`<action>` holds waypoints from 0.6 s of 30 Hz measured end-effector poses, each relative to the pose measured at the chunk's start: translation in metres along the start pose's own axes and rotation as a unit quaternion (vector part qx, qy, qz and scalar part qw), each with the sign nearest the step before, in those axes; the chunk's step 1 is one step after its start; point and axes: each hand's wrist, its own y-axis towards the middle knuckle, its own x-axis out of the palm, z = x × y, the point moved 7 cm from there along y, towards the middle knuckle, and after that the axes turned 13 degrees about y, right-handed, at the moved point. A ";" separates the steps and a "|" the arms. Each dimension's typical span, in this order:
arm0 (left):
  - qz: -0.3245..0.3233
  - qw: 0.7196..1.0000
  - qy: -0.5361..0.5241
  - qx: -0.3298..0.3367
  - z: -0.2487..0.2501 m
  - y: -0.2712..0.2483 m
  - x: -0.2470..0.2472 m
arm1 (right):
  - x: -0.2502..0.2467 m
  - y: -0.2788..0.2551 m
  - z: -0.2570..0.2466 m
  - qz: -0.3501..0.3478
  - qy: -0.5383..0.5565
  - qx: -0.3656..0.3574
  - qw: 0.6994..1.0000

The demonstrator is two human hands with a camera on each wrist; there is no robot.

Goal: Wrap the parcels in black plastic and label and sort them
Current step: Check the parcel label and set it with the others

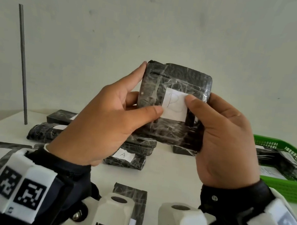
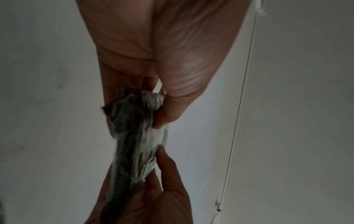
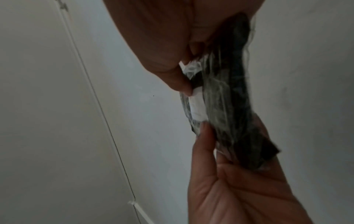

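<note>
1. Above the worktop (image 1: 164, 173), a black-wrapped parcel (image 1: 171, 104) is held upright between the left hand (image 1: 108, 118) and right hand (image 1: 224, 140), both grips closed on its sides.
2. Thumbs are pressed on the white label (image 1: 175, 104).
3. Light, stiff, slick film is judged; side edges suit holding.
4. Open room is seen towards the green basket (image 1: 285, 189).

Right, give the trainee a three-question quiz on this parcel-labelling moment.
1. True or false: the held parcel rests on the table.
2. Which letter shows on the white label under both thumbs? A) A B) B C) C
3. Fill in: the tray at the right holding wrapped parcels is ____ in colour.

Key:
1. False; the left hand and right hand hold it up in the air.
2. B
3. green
</note>
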 end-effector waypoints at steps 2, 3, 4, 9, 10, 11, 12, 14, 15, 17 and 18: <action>-0.008 1.000 -0.006 -0.001 0.000 0.000 -0.001 | 0.003 -0.001 -0.003 -0.007 -0.003 -0.008 1.000; -0.015 1.000 -0.006 -0.002 0.001 0.000 -0.001 | 0.003 -0.002 -0.004 -0.008 -0.007 -0.016 1.000; -0.024 1.000 -0.002 -0.003 0.000 0.000 -0.001 | 0.004 -0.001 -0.004 -0.008 -0.010 -0.024 1.000; -0.003 1.000 -0.003 -0.014 -0.006 0.001 -0.007 | 0.011 -0.001 -0.002 -0.056 -0.055 -0.036 0.996; -0.001 1.000 -0.006 -0.017 -0.007 0.002 -0.007 | 0.012 -0.001 -0.002 -0.063 -0.076 -0.040 0.994; -0.002 1.000 -0.009 -0.019 -0.008 0.002 -0.006 | 0.011 -0.001 -0.003 -0.062 -0.098 -0.046 0.992; -0.010 1.000 -0.013 -0.022 -0.010 0.003 -0.005 | 0.009 0.000 -0.003 -0.058 -0.115 -0.052 0.990; -0.020 0.999 -0.018 -0.023 -0.013 0.003 -0.004 | 0.007 0.002 -0.004 -0.056 -0.114 -0.049 0.991; -0.015 1.000 -0.018 -0.020 -0.013 0.003 -0.006 | 0.006 0.002 -0.004 -0.059 -0.097 -0.039 0.993; 0.003 0.999 -0.028 -0.016 -0.013 0.004 -0.010 | 0.005 0.003 -0.003 -0.055 -0.045 -0.018 0.997; 0.012 0.999 -0.039 -0.015 -0.012 0.003 -0.011 | 0.003 0.004 -0.003 -0.046 -0.021 -0.015 0.999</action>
